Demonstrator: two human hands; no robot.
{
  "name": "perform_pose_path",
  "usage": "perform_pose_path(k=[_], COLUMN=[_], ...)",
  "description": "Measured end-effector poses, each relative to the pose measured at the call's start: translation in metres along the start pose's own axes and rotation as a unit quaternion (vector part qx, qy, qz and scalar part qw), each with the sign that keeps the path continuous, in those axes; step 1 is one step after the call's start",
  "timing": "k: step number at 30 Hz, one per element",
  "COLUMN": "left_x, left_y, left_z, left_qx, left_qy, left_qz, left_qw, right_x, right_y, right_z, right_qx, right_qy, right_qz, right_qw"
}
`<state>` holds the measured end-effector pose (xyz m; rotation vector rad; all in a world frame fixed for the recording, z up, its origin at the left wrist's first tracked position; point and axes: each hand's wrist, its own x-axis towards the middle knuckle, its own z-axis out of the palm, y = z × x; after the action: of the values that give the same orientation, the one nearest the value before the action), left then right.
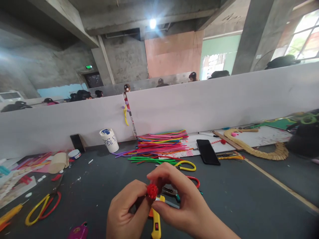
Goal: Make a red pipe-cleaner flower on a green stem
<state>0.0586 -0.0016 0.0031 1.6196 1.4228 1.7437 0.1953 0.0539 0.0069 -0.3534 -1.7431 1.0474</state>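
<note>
A small red fuzzy ball (152,191), apparently bent from pipe cleaner, is pinched between the thumb and forefinger of my left hand (129,207). My right hand (180,199) curves around its right side, thumb and forefinger apart; whether those fingertips touch it I cannot tell. Under my hands lies a yellow glue gun (156,220), partly covered. Pliers (169,191) and a red-handled tool (194,181) are half hidden behind my right hand. Just beyond it lie yellow-handled scissors (186,165).
Bundles of coloured pipe cleaners (161,142) lie by the white partition (199,106). Around them are a phone (208,152), a white paper-wrapped cup (109,140) and a wooden strip (279,182). Leftward are scissors (43,207) and a purple tape measure (78,231). People sit beyond the partition.
</note>
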Motion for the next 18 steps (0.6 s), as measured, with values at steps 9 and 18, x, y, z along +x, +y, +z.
perform_pose_path(k=[9,18], left_x=[-0.008,-0.010], left_y=[-0.008,-0.017], left_z=[0.008,0.009], left_qx=[0.007,0.012], left_qy=[0.046,0.059], left_qz=[0.060,0.124], left_qw=[0.997,0.990], right_x=[0.000,0.000], right_y=[-0.001,-0.002], right_z=[0.003,0.001], right_qx=[0.042,0.067], right_qy=[0.007,0.008], right_qz=[0.031,0.036], right_qw=[0.999,0.997])
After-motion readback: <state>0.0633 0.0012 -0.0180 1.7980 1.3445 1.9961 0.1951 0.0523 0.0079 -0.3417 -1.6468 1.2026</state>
